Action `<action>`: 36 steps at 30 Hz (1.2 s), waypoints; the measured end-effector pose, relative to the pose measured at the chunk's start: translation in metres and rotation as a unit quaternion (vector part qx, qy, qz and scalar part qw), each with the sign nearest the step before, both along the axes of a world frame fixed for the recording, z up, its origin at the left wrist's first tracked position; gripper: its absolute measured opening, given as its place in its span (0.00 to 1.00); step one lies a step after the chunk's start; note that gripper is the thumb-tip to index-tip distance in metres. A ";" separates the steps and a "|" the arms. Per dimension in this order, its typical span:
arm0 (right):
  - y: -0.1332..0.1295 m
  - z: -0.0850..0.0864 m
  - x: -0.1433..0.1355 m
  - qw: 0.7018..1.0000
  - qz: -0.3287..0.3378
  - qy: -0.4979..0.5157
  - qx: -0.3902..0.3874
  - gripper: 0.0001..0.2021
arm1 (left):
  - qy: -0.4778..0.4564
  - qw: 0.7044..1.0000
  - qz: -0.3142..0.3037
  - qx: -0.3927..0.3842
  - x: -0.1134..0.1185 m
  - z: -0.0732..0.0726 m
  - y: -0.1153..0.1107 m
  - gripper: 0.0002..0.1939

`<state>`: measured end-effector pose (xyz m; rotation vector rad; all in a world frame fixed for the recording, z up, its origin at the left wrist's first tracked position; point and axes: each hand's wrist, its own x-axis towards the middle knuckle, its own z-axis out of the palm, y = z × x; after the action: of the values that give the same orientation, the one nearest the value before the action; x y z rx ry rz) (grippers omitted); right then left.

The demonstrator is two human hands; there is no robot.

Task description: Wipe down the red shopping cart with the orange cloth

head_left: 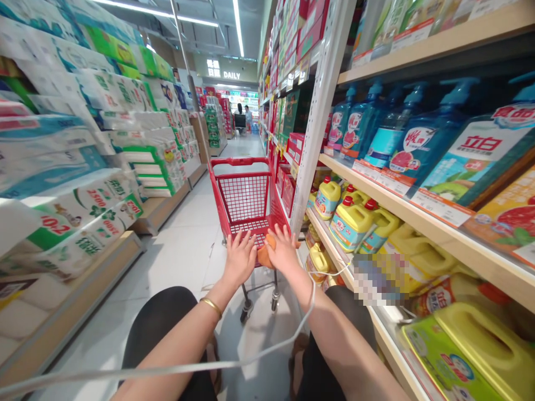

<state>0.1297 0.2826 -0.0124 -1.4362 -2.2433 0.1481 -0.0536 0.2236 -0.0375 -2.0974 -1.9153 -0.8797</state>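
My left hand (240, 257) is open over the near edge of the red shopping cart (216, 186), fingers stretched forward and apart. A gold bangle (212, 306) circles that wrist. Beside it, my right hand (284, 253) has an orange cloth (264, 257) under its palm and thumb. Part of the cloth shows on the thumb side, and a small bit sticks out on the far side. The fingers of this hand point forward over the cart's basket. Whether either palm touches the cart is hidden.
On the right, a shelf (422, 195) carries blue pump bottles (412, 147), with yellow jugs (351, 223) below. Stacked paper packs (83, 206) line the left. A white cable (259, 356) crosses my arms. A metal pole (193, 92) rises by the cart. People stand far down the aisle.
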 end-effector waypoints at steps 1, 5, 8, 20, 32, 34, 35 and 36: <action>-0.004 -0.001 -0.002 1.000 0.027 -0.007 0.003 0.27 | -0.005 1.000 -0.009 -0.003 0.001 0.001 -0.001 0.28; 0.003 0.002 0.009 0.998 -0.052 -0.017 0.027 0.27 | -0.024 0.999 -0.037 -0.009 0.001 0.004 0.001 0.29; 0.015 0.004 0.020 0.988 -0.155 -0.001 0.030 0.28 | -0.035 0.999 0.001 0.002 -0.003 0.005 0.006 0.30; 0.017 0.006 0.023 0.985 -0.164 -0.010 0.048 0.29 | 0.023 0.999 0.020 -0.011 0.003 0.005 0.014 0.28; 0.016 -0.001 0.012 0.988 -0.150 0.009 0.038 0.29 | 0.023 1.000 0.007 -0.008 0.005 0.005 0.012 0.28; 0.017 0.000 0.014 0.987 -0.155 0.015 0.038 0.31 | 0.016 1.000 0.001 -0.004 0.006 0.004 0.011 0.28; 0.016 -0.001 0.012 0.992 -0.121 0.010 0.047 0.32 | 0.013 1.000 -0.002 -0.002 0.006 0.004 0.011 0.28; 0.014 -0.002 0.009 0.996 -0.075 0.002 0.058 0.33 | 0.012 1.000 -0.005 -0.002 0.007 0.004 0.011 0.28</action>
<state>0.1388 0.2964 -0.0148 -1.5313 -2.0948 -0.0270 -0.0470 0.2342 -0.0338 -2.1130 -1.8980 -0.8504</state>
